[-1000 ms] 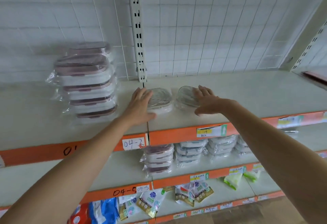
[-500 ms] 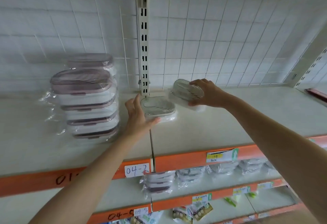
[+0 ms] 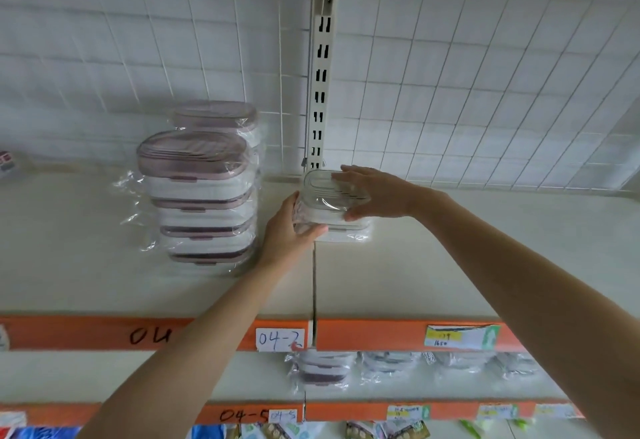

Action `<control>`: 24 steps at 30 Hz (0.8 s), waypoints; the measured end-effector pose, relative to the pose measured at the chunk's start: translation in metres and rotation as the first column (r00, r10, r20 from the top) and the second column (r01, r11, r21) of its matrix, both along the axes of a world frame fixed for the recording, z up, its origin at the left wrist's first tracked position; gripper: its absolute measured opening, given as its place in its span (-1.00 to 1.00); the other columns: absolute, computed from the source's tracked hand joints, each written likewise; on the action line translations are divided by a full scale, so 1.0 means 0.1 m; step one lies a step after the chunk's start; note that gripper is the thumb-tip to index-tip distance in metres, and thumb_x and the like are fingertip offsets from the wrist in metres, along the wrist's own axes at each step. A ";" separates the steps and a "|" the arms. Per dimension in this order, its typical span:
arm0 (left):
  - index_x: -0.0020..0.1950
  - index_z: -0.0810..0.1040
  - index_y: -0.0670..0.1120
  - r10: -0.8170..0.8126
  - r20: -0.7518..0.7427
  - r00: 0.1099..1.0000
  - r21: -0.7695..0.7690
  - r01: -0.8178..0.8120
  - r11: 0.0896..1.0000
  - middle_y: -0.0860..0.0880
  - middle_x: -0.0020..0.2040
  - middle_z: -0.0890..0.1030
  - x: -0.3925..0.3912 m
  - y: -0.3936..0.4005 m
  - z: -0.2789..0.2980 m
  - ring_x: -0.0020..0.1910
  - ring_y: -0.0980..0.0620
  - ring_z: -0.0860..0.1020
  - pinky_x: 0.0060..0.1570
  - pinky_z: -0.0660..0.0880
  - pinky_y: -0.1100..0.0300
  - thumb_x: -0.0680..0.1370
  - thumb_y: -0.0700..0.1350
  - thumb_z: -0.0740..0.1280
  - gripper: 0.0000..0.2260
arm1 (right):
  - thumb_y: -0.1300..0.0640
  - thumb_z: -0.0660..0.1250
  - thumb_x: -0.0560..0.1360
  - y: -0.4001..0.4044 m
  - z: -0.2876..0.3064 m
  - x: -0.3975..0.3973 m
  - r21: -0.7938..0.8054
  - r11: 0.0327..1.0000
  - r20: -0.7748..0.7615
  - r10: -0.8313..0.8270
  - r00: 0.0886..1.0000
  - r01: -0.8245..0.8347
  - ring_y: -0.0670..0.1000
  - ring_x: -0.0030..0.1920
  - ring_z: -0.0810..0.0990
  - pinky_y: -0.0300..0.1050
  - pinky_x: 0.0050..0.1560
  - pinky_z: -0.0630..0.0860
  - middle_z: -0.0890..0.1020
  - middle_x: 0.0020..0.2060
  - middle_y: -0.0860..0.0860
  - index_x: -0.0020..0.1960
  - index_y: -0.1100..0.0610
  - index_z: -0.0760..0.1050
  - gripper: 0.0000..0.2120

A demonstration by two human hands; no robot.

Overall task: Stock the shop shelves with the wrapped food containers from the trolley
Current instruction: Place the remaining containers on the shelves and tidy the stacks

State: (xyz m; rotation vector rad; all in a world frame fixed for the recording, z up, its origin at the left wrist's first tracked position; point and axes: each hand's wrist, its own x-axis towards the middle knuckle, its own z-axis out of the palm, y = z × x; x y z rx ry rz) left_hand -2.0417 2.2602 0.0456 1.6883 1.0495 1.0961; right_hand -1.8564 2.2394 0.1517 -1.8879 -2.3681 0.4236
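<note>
Two small clear wrapped containers sit one on the other on the top shelf (image 3: 485,248), near the slotted upright. My right hand (image 3: 377,192) grips the upper clear container (image 3: 320,194) from the right, fingers over its lid. My left hand (image 3: 289,227) holds the left side of the lower clear container (image 3: 346,230), most of which is hidden. To the left stands a stack of wrapped pink-lidded containers (image 3: 201,196), with another such stack partly hidden behind it.
The slotted upright (image 3: 320,92) rises at the back against a white wire grid. Orange price rails (image 3: 381,334) edge each shelf. The shelf below holds more wrapped containers (image 3: 323,367); the lowest shelf holds packets (image 3: 381,431).
My right hand has carried its clear container left and set it on top of the one my left hand holds. The camera has tilted upward.
</note>
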 end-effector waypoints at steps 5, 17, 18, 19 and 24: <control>0.48 0.29 -0.15 0.016 -0.009 1.000 0.001 -0.016 1.000 -0.07 0.32 0.50 0.02 0.00 0.01 0.24 0.03 0.52 0.12 0.41 0.46 0.45 -0.27 0.45 -0.37 | -0.01 0.37 0.49 0.06 -0.05 0.10 -0.001 1.000 0.010 0.000 1.000 0.000 0.05 0.53 -0.06 -0.02 0.50 -0.03 0.00 0.54 0.02 0.54 0.01 0.02 -0.24; 0.47 0.29 -0.13 0.053 -0.109 0.993 -0.033 -0.056 0.998 0.02 0.16 0.55 0.02 0.00 0.01 0.09 0.14 0.56 0.04 0.47 0.43 0.52 -0.33 0.34 -0.46 | 0.04 0.50 0.38 0.06 -0.20 0.11 0.041 0.999 0.067 -0.004 0.998 0.002 0.21 0.39 0.28 0.04 0.38 0.24 -0.07 0.54 0.01 0.55 -0.02 -0.08 -0.03; 0.45 0.31 -0.14 0.071 -0.121 0.990 -0.028 -0.075 0.997 0.02 0.14 0.55 0.02 0.00 0.02 0.08 0.12 0.56 0.01 0.45 0.46 0.52 -0.34 0.32 -0.48 | 0.05 0.51 0.36 0.06 -0.20 0.10 0.070 0.998 0.063 -0.001 0.998 -0.003 0.21 0.37 0.32 0.02 0.35 0.27 -0.03 0.53 0.02 0.55 -0.01 -0.05 -0.03; 0.44 0.33 -0.13 0.096 -0.132 0.987 -0.022 -0.100 0.995 0.03 0.11 0.55 0.03 0.01 0.03 0.07 0.11 0.57 -0.01 0.44 0.47 0.52 -0.35 0.31 -0.50 | 0.06 0.51 0.35 0.06 -0.19 0.09 0.090 0.996 0.061 0.005 0.998 -0.010 0.21 0.35 0.34 0.01 0.33 0.29 0.00 0.53 0.03 0.55 -0.01 -0.03 -0.04; 0.37 0.40 -0.14 0.207 -0.163 0.965 -0.031 -0.214 0.976 0.00 0.05 0.57 0.07 -0.01 0.08 0.11 0.00 0.58 0.14 0.49 0.16 0.50 -0.33 0.30 -0.56 | 0.07 0.53 0.33 0.16 -0.20 0.05 0.087 0.996 0.034 0.008 0.999 -0.011 0.22 0.28 0.40 0.04 0.28 0.37 0.06 0.50 0.02 0.54 -0.03 0.02 -0.04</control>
